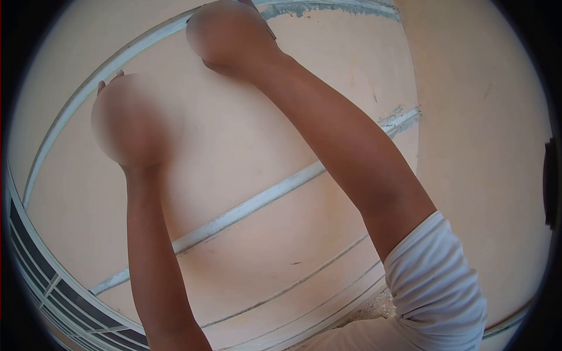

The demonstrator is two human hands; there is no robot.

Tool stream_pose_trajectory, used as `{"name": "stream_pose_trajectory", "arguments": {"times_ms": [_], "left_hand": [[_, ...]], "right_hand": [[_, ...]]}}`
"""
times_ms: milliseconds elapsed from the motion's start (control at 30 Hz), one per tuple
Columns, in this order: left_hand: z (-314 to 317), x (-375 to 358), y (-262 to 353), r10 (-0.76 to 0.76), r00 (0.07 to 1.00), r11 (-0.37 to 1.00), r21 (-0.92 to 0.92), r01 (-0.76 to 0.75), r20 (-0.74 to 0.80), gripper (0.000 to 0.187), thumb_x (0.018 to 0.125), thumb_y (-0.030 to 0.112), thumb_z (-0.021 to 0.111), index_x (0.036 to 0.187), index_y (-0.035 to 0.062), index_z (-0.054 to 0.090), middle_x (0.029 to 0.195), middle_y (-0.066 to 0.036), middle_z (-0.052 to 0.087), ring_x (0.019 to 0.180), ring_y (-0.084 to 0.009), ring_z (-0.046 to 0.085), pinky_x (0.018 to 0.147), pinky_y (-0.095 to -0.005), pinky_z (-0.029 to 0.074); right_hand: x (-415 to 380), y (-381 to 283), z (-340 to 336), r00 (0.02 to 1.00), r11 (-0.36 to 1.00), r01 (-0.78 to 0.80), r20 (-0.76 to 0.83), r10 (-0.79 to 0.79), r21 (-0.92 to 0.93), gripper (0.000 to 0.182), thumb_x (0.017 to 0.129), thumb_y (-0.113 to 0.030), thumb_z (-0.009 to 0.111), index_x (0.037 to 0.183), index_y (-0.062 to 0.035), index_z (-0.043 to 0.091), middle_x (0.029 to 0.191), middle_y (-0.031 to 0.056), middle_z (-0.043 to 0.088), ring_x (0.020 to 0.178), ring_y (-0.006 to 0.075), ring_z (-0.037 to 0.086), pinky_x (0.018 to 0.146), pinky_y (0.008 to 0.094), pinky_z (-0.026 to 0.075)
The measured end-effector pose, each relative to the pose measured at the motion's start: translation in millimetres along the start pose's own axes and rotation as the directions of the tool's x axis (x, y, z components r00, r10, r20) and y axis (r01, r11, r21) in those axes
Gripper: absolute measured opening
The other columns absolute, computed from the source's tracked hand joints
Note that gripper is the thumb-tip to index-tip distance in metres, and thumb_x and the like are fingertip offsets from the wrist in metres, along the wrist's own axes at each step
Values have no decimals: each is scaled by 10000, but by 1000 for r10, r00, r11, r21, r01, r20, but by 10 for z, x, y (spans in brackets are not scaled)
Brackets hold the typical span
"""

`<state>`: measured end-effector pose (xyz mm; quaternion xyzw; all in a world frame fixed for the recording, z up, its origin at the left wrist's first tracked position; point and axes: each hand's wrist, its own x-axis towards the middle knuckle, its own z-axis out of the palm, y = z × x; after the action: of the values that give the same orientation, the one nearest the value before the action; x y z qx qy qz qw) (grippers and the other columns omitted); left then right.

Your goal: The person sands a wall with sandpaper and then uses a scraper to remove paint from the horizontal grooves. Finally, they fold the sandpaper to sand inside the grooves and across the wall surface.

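My right hand (227, 34) is raised high against a peach-coloured wall (246, 134), near the upper pale strip (158, 35). A blur covers most of it. A narrow dark edge of an object (272, 33) shows beside it, and the hand seems closed on this object, whose kind I cannot make out. Lower and to the left, my left hand (133, 120) reaches up to the wall, also blurred. Two of its fingertips stick out apart at the top, near the same strip. Nothing shows in that hand.
A second pale grey strip (252, 207) crosses the wall, with rough grey patches (401, 120) at its right end. Thin grooves (287, 288) run below it. A barred window (55, 292) lies at the lower left. A wall corner stands to the right, with a dark object (550, 184) at the edge.
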<state>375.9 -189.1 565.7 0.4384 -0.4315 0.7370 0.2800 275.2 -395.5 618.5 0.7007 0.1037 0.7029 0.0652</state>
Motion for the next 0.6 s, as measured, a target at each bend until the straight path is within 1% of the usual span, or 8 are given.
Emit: {"name": "stream_pose_trajectory", "arguments": {"times_ms": [67,100,167,233,300,467,533,600], "left_hand": [[6,6,5,3,1000,1000,1,-3,19,336,953,142,559,1284,87,529,1389,-111,589,1449,-420,398,1176,-518,336],[-1,7,-4,-6,1000,1000,9,5,23,338,951,144,565,1284,89,535,1388,-113,591,1448,-419,399,1175,-519,336],[5,10,-18,14,999,999,41,-16,33,342,951,147,570,1287,91,541,1387,-114,591,1446,-421,400,1173,-516,338],[7,21,6,42,997,997,60,-46,59,345,951,150,576,1289,93,547,1387,-115,592,1444,-423,401,1171,-514,340],[22,35,26,34,994,993,109,-45,104,348,957,187,596,1294,109,558,1408,-107,585,1453,-411,396,1183,-544,316],[48,114,9,101,977,951,270,-149,185,357,980,287,604,1305,143,564,1432,-92,581,1470,-377,389,1205,-596,255],[37,211,30,128,973,928,323,-187,194,365,988,323,605,1308,153,565,1437,-87,580,1472,-370,390,1210,-611,237],[94,359,112,168,969,933,289,-216,183,415,1023,367,586,1366,137,536,1443,-79,574,1480,-353,377,1193,-499,323]], "right_hand": [[7,324,64,999,993,-42,-11,41,-113,357,1035,-163,415,1154,24,695,1123,181,664,1176,295,596,1235,506,263],[-41,608,8,993,986,52,-97,-68,-158,351,1033,-177,434,1179,-9,705,1093,171,681,1145,303,604,1207,510,305],[-55,791,-193,989,912,-141,-15,146,-386,331,1019,-198,482,1180,-26,716,1061,178,688,1053,338,614,1140,532,362],[-60,777,-74,961,928,-261,22,277,-265,345,1025,-207,469,1170,-17,717,1109,173,683,1084,324,621,1168,526,341],[-91,483,-22,995,990,-39,-93,27,-133,362,1028,-206,446,1172,-3,709,1161,157,680,1162,296,609,1206,509,305],[-74,694,-213,989,988,139,41,-141,65,396,1040,-192,388,1207,-6,695,1251,168,669,1268,290,558,1240,488,256],[-104,1092,-329,988,993,40,150,-24,-107,409,1047,-212,382,1211,-4,694,1281,167,663,1274,300,552,1233,491,265],[-224,1593,-445,996,984,-43,67,55,-173,420,1059,-261,379,1213,-57,712,1262,184,665,1263,325,545,1200,499,299]]}}
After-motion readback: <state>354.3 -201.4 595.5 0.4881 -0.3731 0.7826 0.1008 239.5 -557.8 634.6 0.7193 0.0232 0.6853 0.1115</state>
